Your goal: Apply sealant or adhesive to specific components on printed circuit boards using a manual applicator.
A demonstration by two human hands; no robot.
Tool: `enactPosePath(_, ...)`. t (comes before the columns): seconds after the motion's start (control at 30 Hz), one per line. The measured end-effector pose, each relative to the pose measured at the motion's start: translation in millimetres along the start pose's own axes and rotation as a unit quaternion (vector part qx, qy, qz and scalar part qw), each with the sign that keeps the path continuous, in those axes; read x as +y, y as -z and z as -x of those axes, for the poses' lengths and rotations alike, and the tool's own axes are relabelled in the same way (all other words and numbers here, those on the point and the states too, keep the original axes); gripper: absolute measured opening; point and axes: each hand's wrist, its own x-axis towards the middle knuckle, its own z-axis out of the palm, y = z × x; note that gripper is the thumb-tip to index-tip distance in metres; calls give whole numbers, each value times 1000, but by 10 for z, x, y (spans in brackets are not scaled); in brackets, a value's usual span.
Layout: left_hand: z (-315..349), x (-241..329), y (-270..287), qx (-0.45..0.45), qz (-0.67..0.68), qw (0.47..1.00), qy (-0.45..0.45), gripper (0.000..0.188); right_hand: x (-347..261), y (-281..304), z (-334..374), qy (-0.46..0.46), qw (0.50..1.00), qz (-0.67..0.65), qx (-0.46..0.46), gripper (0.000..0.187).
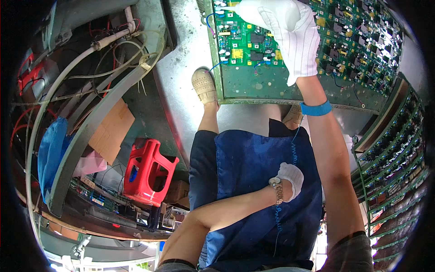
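My right hand (299,41), in a white striped glove, is closed around a white squeeze bottle (256,11). The bottle lies tilted with its thin nozzle pointing left, over green circuit boards (244,38) packed with parts and short loose wires. A blue wrist strap (316,109) circles my right wrist. From it a blue coiled cord (294,152) runs down past my left hand (290,179). That hand, also in a white glove, rests curled shut on my dark blue apron (244,163); nothing shows sticking out of it. A metal watch (276,183) is on its wrist.
The boards sit on a green metal tray (272,88) with a raised rim. At the right stands a green rack (392,199) filled with boards. A red plastic stool (149,172) is on the left, near cardboard (111,131), a curved grey beam (97,122) and hoses.
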Motion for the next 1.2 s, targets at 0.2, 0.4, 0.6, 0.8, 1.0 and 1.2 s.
enactPosePath(0.2,-1,19,62,-33,-9,999,3,22,119,-1,68,-13,997,70,38,40)
enactPosePath(0.4,-15,28,32,-33,-15,999,7,21,77,67,90,-97,993,-54,40,34)
enactPosePath(0.6,-42,26,36,-66,-25,998,-6,22,76,258,162,-284,855,-435,-8,38)
enactPosePath(0.8,-59,58,7,-56,-19,998,4,24,-3,568,354,-265,901,-341,-37,42)
enactPosePath(1.0,-85,57,-44,-51,-36,998,4,24,-77,606,636,-342,847,-407,19,41)
enactPosePath(1.2,-107,39,-109,-51,-32,998,4,22,-69,538,831,-341,864,-371,8,41)
